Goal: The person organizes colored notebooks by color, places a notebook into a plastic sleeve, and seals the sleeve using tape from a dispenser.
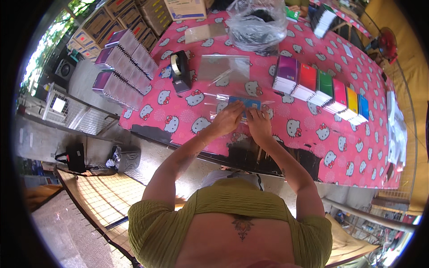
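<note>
A blue notebook (250, 103) lies flat in a clear plastic sleeve (219, 97) near the table's front edge. My left hand (229, 117) rests on its left side, fingers stretched over the cover. On its right side my right hand (259, 123) has bent fingers pressed together at the plastic and cover; its fingertips are partly hidden. Beyond the hands lies a flat stack of clear plastic sleeves (214, 68). To their left stands a black tape dispenser (181, 73) with a roll of tape.
Spiral notebook stacks in purple (286, 70), red, green, pink, yellow and blue stand in a row at right. Wrapped notebook stacks (125, 73) stand at left. A clear plastic bag (257, 29) sits farther back, near another person's hand (295, 8). Cardboard boxes (100, 22) are piled beyond the table.
</note>
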Demonstrator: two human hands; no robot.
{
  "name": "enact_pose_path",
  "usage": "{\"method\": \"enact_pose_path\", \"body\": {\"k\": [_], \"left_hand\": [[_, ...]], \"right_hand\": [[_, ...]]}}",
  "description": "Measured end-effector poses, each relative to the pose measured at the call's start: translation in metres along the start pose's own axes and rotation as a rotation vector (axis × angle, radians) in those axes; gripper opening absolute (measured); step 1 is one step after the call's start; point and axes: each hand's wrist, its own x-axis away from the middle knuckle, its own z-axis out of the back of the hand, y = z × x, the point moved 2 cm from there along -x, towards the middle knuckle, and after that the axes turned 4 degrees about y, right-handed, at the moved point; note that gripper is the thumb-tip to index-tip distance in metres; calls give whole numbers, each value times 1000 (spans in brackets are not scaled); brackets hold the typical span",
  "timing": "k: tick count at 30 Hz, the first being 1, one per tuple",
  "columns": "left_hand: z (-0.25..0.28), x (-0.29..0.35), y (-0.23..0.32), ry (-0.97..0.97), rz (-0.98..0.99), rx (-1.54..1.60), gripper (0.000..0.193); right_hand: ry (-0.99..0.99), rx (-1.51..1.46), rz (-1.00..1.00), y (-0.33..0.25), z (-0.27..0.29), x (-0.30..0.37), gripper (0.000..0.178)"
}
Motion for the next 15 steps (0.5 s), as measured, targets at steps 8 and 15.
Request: {"method": "enact_pose_path", "body": {"k": [8, 15], "left_hand": [[117, 23, -156, 478, 782, -23, 33], [109, 18, -230, 555, 1111, 788, 27]], "right_hand": [[-2, -26, 15, 6, 2, 7, 51], [-47, -7, -20, 5, -3, 12, 54]]}}
